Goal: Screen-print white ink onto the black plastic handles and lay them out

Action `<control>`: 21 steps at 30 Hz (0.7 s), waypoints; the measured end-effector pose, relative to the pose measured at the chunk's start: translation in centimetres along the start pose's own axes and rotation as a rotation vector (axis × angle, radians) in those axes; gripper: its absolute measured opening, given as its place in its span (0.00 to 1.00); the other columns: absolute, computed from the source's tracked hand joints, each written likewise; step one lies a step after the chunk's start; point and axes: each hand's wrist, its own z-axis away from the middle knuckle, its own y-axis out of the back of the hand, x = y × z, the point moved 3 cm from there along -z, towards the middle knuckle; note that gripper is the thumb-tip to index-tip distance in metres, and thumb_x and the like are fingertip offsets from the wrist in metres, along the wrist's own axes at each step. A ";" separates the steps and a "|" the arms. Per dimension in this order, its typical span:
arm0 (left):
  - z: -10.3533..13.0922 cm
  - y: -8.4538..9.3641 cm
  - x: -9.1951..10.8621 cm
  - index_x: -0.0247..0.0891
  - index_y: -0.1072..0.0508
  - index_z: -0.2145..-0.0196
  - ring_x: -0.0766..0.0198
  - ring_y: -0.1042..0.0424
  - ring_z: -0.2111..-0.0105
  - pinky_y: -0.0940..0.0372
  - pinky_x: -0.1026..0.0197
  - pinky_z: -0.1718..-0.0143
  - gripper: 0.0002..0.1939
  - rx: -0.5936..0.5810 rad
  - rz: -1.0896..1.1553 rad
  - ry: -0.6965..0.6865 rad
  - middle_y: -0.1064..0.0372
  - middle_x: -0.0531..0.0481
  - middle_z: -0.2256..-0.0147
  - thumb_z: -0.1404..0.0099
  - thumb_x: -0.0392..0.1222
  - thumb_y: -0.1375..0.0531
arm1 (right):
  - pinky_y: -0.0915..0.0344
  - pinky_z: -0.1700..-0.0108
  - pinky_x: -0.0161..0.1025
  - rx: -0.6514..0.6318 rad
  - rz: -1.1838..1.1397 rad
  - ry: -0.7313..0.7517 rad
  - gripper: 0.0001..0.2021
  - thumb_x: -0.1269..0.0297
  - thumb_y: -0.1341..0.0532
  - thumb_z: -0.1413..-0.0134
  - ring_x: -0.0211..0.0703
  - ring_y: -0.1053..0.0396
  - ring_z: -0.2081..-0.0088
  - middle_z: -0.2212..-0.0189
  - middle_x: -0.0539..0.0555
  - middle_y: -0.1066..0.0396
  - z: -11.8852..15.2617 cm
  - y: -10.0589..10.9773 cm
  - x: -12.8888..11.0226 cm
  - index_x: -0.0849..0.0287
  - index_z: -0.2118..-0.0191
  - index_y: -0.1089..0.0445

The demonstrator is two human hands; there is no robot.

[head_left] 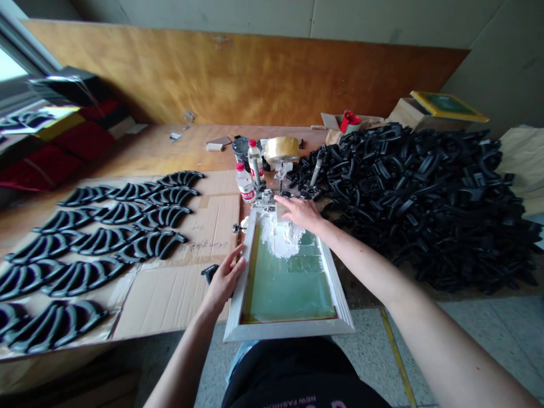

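Note:
A silver-framed printing screen (pixel 306 289) with green mesh lies in front of me, its far end at a metal clamp (pixel 266 197). White ink (pixel 283 241) is smeared thickly over its far part. My right hand (pixel 301 213) reaches over that end, fingers closed on a pale, flat squeegee (pixel 282 213) standing in the ink. Beside the frame's left edge is my left hand (pixel 227 275), thumb and forefinger towards the frame. The end of a black plastic handle (pixel 209 273) sticks out from behind this hand, which seems curled round it; the palm is hidden.
Rows of curved black handles (pixel 102 238) lie on cardboard (pixel 178 294) to the left. A large heap of black handles (pixel 416 192) fills the right side. Behind the clamp stand two red-capped bottles (pixel 245 184), a roll of tape (pixel 281 149) and a dark tub (pixel 241 148).

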 end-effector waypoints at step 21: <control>1.3 -8.1 -1.7 0.36 0.29 0.52 0.57 0.22 0.67 0.31 0.61 0.74 0.28 -0.164 0.382 0.289 0.23 0.39 0.60 0.40 0.61 0.39 | 0.38 0.52 0.42 -0.027 -0.153 0.089 0.10 0.62 0.40 0.38 0.46 0.33 0.57 0.64 0.56 0.28 11.6 -6.6 -6.6 0.57 0.55 0.25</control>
